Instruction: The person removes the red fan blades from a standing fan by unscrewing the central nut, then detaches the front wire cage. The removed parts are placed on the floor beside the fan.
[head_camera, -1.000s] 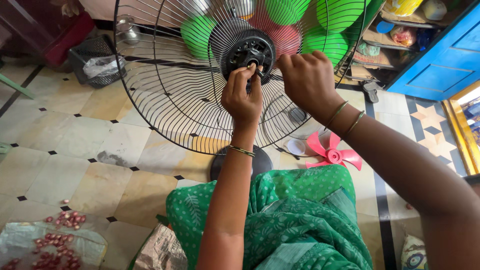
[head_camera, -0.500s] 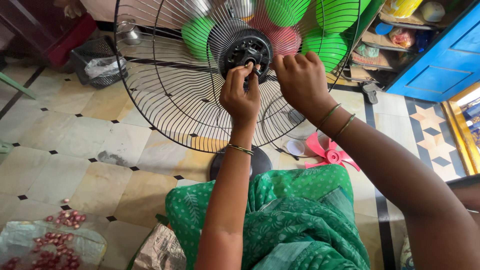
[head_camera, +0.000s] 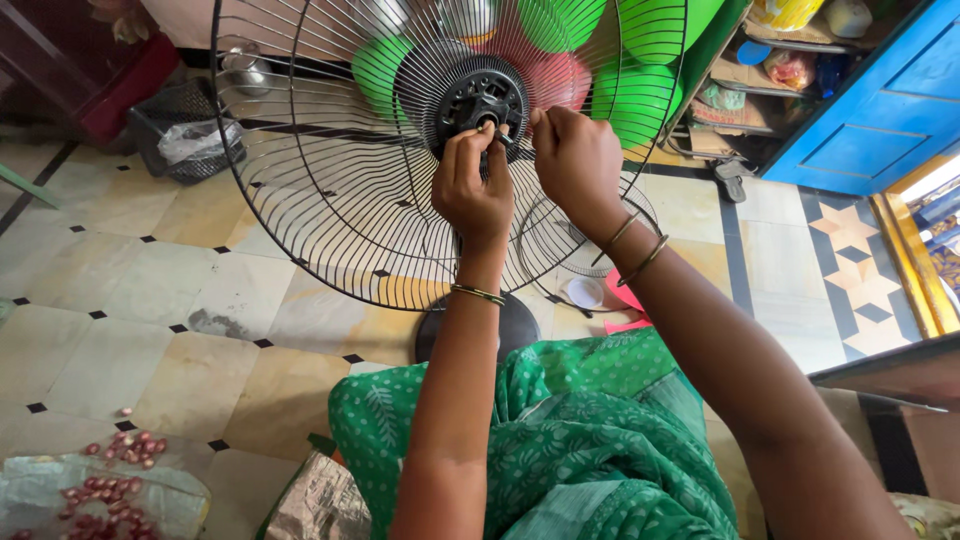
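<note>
Black wire fan guard (head_camera: 330, 200), green leaf-print cloth (head_camera: 590, 440), pink fan blade (head_camera: 625, 300), blue door (head_camera: 860, 110).

A black wire fan guard (head_camera: 330, 190) is seen standing upright on a round base (head_camera: 520, 325) on the tiled floor (head_camera: 150, 290). The black hub (head_camera: 478, 100) at its centre is touched by the fingertips of the left hand (head_camera: 472, 190), pinched together there. The right hand (head_camera: 575, 160) is closed in a fist just beside it, against the wires. Green cloth (head_camera: 580, 450) is draped below the arms. A pink blade (head_camera: 625, 300) lies behind the right wrist, and red bits (head_camera: 110, 480) are scattered at lower left.
</note>
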